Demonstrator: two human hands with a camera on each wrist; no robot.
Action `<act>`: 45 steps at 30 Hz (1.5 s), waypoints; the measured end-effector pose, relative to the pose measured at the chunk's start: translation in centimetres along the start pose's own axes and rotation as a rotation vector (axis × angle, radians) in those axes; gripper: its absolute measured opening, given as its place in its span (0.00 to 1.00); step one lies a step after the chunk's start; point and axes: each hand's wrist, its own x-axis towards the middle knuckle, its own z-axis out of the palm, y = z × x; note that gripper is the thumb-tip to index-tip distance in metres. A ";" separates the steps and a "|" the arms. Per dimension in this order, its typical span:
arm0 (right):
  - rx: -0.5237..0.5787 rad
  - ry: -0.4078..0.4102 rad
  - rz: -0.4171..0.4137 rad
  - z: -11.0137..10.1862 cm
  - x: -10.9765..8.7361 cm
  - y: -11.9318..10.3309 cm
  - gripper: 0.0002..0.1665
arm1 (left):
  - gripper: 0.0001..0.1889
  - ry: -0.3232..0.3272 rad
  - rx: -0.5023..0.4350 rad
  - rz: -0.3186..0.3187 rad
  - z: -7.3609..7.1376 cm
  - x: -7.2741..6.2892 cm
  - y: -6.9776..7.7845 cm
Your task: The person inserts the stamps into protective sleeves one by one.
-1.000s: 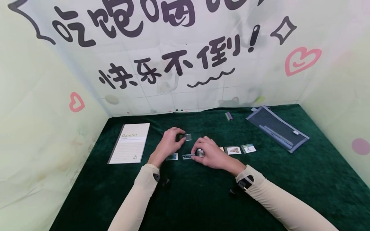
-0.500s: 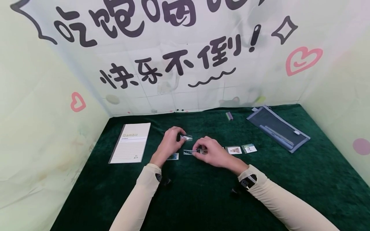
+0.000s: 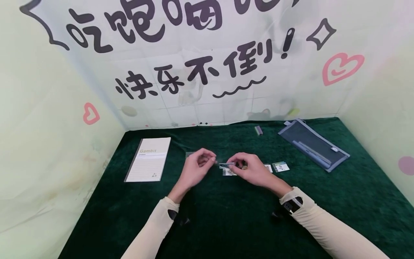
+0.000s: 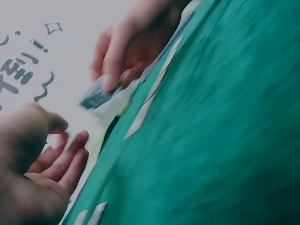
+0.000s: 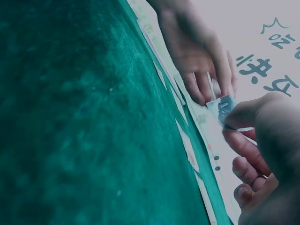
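My right hand [image 3: 250, 169] pinches a small blue picture card [image 5: 221, 108] between thumb and fingers, raised above the cloth. In the left wrist view a pale, see-through strip shows along the card's lower edge. My left hand [image 3: 198, 165] faces it from the left, with its fingertips close to the card's edge. Thumb and fingers of that hand stand apart in the left wrist view, loosely bent, with nothing visible between them. Under the raised card lies another small card [image 3: 228, 172]. A clear piece [image 3: 189, 154] shows partly behind the left hand.
More small cards lie to the right, the outermost a white one [image 3: 280, 167]. A notebook [image 3: 148, 160] lies at left. At the back are a small purple-and-green block [image 3: 258, 130] and a blue mesh zip pouch [image 3: 315, 144]. Dark green cloth [image 3: 226, 223] covers the table.
My right hand has lifted the blue card up from the row and shifted right. My left hand has left the clear plastic's spot and turned toward the card. The head view has shifted slightly.
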 end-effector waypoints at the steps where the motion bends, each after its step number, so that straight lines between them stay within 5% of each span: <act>1: 0.008 0.008 0.008 -0.1 -0.2 0.1 0.09 | 0.09 -0.008 -0.059 -0.006 0.4 -0.4 0.1; 8: 0.064 0.075 0.040 -0.6 -1.0 0.6 0.06 | 0.15 -0.018 -0.379 -0.030 3.0 -2.3 -0.1; 22: 0.162 0.192 0.032 -0.4 -1.1 1.9 0.08 | 0.21 0.099 -0.468 -0.057 3.8 -2.8 -0.6; 27: 0.182 0.173 0.007 -0.4 -1.0 2.0 0.07 | 0.18 0.148 -0.479 -0.069 3.8 -2.9 -0.6; 45: 0.261 0.102 -0.019 -0.4 -1.1 1.8 0.06 | 0.17 0.152 -0.443 -0.034 3.9 -2.7 -0.9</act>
